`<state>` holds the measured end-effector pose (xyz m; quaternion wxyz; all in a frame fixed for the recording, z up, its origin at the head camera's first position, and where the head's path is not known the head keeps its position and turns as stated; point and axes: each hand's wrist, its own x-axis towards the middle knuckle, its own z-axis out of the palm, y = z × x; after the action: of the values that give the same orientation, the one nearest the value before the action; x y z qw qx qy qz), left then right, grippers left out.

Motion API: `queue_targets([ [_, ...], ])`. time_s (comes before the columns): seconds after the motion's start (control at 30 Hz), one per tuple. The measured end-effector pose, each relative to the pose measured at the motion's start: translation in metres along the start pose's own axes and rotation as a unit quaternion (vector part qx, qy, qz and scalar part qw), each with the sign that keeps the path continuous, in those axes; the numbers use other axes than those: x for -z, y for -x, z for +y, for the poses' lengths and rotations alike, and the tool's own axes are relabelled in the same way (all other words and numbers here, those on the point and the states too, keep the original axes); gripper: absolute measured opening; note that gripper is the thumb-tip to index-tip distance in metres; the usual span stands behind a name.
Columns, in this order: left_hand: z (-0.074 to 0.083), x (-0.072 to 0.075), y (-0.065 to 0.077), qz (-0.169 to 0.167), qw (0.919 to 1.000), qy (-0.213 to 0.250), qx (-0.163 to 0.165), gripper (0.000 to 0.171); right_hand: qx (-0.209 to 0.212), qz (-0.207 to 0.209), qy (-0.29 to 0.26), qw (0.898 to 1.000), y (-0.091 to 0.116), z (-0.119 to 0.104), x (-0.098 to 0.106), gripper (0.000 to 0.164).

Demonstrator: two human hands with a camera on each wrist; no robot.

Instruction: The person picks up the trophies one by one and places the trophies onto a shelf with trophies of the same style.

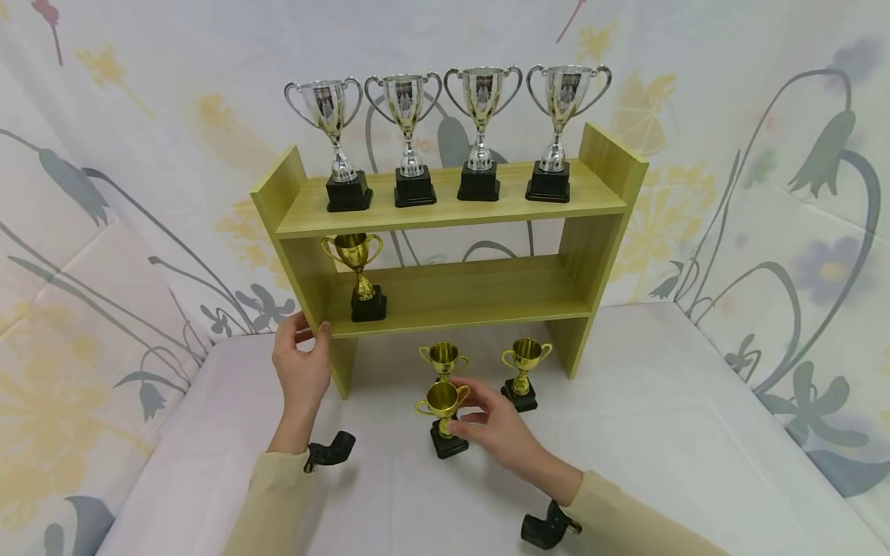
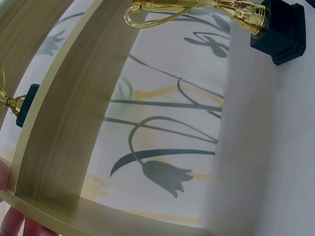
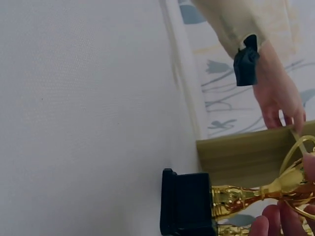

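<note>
My right hand [image 1: 495, 423] pinches a small gold trophy cup [image 1: 442, 399] in front of the wooden shelf [image 1: 466, 296]. Its black base [image 3: 189, 202] shows in the right wrist view, the thumb and fingers around the cup's upper part. My left hand [image 1: 303, 372] grips the shelf's left side panel, thumb at the front edge and fingers around the outer face. Just behind the held cup, partly hidden by it, stands a second gold trophy [image 1: 443, 354]. Another gold trophy [image 1: 526, 354] stands right of my right hand. One gold trophy [image 1: 354, 252] is upright at the middle board's left end.
Several silver trophies [image 1: 481, 99] stand in a row on the top board [image 1: 448, 176]. A white cloth [image 1: 695, 432] covers the table under the shelf. Flower-printed fabric [image 1: 758, 185] hangs behind and at both sides. Black wrist mounts [image 1: 331, 449] sit at both cuffs.
</note>
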<state>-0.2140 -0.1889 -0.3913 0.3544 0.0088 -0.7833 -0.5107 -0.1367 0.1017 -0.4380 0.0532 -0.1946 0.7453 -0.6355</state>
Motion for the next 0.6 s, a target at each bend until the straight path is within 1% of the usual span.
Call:
queue_targets([
  [0.1, 0.0, 0.0, 0.0, 0.0, 1.0, -0.001, -0.002, 0.029, -0.019, -0.01, -0.026, 0.999, -0.002, 0.003, -0.003, 0.06],
  [0.17, 0.0, 0.0, 0.0, -0.001, 1.0, -0.001, -0.003, 0.029, -0.028, -0.012, -0.032, 0.999, -0.002, 0.005, -0.006, 0.058],
  [0.37, 0.0, -0.001, 0.0, 0.001, 1.0, 0.003, -0.004, 0.029, -0.04, 0.004, -0.025, 0.999, -0.002, 0.008, -0.011, 0.048],
  [0.4, -0.001, -0.001, 0.0, 0.002, 1.0, 0.004, -0.004, 0.028, -0.041, 0.006, -0.017, 0.999, -0.001, 0.004, -0.012, 0.044],
  [0.5, -0.001, -0.001, 0.0, 0.005, 1.0, 0.005, -0.004, 0.029, -0.041, 0.009, 0.01, 0.999, -0.002, 0.006, -0.013, 0.034],
  [0.6, -0.001, -0.001, 0.0, 0.004, 0.9999, 0.003, -0.009, 0.029, -0.042, 0.007, 0.055, 0.998, -0.004, 0.007, -0.013, 0.025],
])
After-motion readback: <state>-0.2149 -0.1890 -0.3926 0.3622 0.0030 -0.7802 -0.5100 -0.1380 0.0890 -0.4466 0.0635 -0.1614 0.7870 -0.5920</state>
